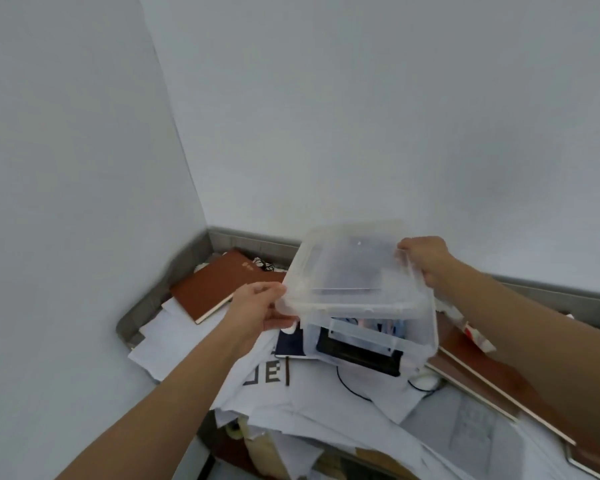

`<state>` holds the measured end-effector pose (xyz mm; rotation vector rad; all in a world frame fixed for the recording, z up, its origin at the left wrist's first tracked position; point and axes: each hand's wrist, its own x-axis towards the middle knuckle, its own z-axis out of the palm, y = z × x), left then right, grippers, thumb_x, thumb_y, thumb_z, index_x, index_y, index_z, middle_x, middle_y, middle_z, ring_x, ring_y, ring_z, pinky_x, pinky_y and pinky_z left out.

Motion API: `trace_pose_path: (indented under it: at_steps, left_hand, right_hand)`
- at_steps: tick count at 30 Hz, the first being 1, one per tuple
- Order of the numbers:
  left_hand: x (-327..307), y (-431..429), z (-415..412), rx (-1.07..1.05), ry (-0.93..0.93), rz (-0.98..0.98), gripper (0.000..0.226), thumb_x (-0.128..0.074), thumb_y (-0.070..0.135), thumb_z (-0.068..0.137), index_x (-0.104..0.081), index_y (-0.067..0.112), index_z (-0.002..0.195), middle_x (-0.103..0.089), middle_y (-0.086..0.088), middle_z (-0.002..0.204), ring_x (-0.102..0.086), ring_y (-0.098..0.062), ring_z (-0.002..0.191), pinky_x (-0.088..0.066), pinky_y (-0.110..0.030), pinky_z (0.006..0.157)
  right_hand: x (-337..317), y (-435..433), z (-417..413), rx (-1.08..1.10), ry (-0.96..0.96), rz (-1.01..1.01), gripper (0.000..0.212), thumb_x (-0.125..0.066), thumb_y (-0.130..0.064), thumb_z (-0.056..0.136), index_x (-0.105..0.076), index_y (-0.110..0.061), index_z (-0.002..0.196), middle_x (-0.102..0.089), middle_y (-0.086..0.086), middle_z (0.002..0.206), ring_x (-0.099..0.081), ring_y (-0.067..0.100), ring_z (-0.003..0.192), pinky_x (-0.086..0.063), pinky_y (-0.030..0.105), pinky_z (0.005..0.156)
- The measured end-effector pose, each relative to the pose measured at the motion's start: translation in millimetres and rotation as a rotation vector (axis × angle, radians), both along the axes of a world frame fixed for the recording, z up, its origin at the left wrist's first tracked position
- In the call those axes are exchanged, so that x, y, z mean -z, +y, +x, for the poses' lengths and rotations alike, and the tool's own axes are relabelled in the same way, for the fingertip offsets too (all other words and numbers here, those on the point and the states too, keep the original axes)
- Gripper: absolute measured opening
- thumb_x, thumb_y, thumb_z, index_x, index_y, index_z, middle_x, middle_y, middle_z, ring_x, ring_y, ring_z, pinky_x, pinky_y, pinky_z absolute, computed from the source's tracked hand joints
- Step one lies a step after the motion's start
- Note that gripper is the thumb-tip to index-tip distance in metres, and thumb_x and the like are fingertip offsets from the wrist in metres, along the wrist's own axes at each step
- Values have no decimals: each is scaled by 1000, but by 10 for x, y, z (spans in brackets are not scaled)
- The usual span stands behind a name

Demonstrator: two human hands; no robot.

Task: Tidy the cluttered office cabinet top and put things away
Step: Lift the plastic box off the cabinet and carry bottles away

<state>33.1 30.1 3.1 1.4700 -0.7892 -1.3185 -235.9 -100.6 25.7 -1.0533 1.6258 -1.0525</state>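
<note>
The left hand (257, 310) pinches the near left corner of a clear plastic lid (347, 271), thumb on top and fingers curled beneath. The right hand (426, 259) grips the far right corner, fingers wrapped over the edge. Between the two hands the lid lies tilted over a clear storage box (425, 336) - whether it is seated on the rim cannot be told. Below the lid, a flat black object (357, 356) shows through the box's front wall. The box rests on a heap of white papers (163, 337) covering the counter (142, 306). Just beyond the left hand lies a brown notebook (215, 289). Under the right forearm sits another brown book (482, 372). A thin black cable (350, 386) loops over the papers nearer than the box - between the two forearms.
</note>
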Motion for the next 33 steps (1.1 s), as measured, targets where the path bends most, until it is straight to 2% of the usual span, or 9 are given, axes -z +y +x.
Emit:
trace_pose_path:
  at_steps: [2,4,7,9,14,21,25,28,33]
  left_hand:
    - [106,-14,-210,28,-238,-15,36,-61,17,94,-57,6,127,-69,-14,105,-71,-28,70,-60,-33,60]
    - [203,-37,-360,28,-462,-77,35,-61,22,94,-59,11,127,-69,-9,102,-67,-22,64,-56,-27,53]
    - [315,-48,-431,22,-810,-159,33,-57,32,94,-61,18,124,-67,-1,109,-65,-19,83,-59,-34,70]
    - [362,-39,-453,6,-860,-174,34,-56,35,94,-61,20,125,-66,2,112,-64,-17,93,-58,-38,82]
    - [387,-134,-518,-46,-711,-170,39,-55,38,92,-63,22,126,-69,3,113,-66,-19,93,-59,-46,81]
    - [436,-255,-400,-45,-624,-119,32,-61,25,91,-65,15,121,-68,-3,108,-66,-22,91,-60,-44,73]
    - [406,-331,-188,-200,-462,-83,28,-67,20,90,-66,5,113,-67,-9,101,-64,-21,83,-58,-37,68]
    - [365,-291,-132,-220,-357,14,42,-70,37,86,-60,6,113,-64,-10,105,-64,-22,83,-54,-29,56]
    - [366,43,-301,-47,48,314,53,-64,48,88,-50,8,120,-59,-20,111,-64,-39,97,-60,-49,66]
  right_hand:
    - [129,45,-194,15,120,-40,11,-61,-4,83,-64,6,80,-61,25,78,-60,30,63,-49,33,58]
    - [251,53,-344,28,241,-47,30,-63,-11,86,-65,14,101,-64,34,99,-65,41,86,-54,44,76]
    - [414,89,-475,-68,407,-39,40,-63,-21,92,-61,11,116,-64,26,118,-61,39,107,-49,46,93]
    - [493,94,-526,-102,428,-44,45,-62,-26,94,-56,0,130,-59,17,131,-56,33,118,-45,43,102]
    - [552,0,-510,-81,297,-22,55,-54,-24,96,-38,-3,145,-46,15,145,-49,34,126,-44,42,104]
    - [549,84,-505,2,-155,123,16,-63,-12,89,-61,0,100,-63,15,81,-58,25,64,-48,34,62]
    - [542,233,-586,-152,-278,276,15,-65,-11,87,-60,-8,101,-61,14,89,-61,25,73,-58,32,55]
    - [623,380,-603,-124,-329,286,11,-65,-10,89,-61,-8,98,-62,15,90,-63,25,77,-60,34,62]
    - [652,483,-556,-57,-353,236,9,-65,-8,89,-61,-6,97,-66,13,88,-64,24,75,-57,28,47]
